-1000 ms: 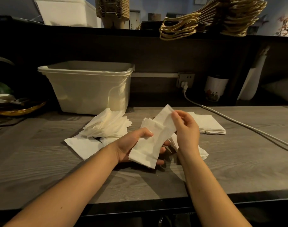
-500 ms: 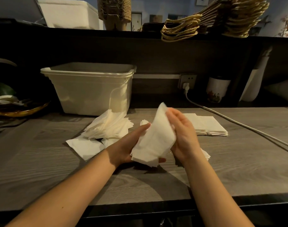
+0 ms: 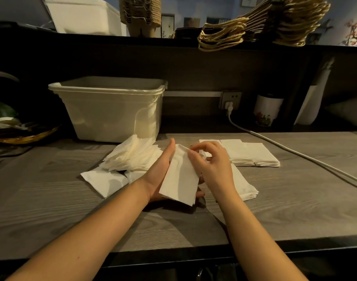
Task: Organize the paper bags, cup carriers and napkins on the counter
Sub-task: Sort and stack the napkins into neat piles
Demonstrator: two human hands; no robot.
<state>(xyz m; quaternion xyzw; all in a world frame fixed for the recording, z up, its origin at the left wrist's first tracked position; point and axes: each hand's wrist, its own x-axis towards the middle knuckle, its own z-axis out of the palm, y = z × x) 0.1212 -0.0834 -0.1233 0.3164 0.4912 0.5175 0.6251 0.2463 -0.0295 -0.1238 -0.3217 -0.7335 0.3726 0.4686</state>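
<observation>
Head view: just front-right of the cream rectangular plastic tub, over the grey wood-grain desk, left hand grips a slim stack of white folded paper napkins, right hand pinching its top edge; napkin-squaring step, probably; next, align edges and lay it on the squared white napkin pile right of the tub.

Held napkins hide most fingers of the left hand. The top edge cuts off the paper bags

On the counter, a bin stands behind a loose napkin heap at left, squared napkin stacks lie at right, held napkins between them.
</observation>
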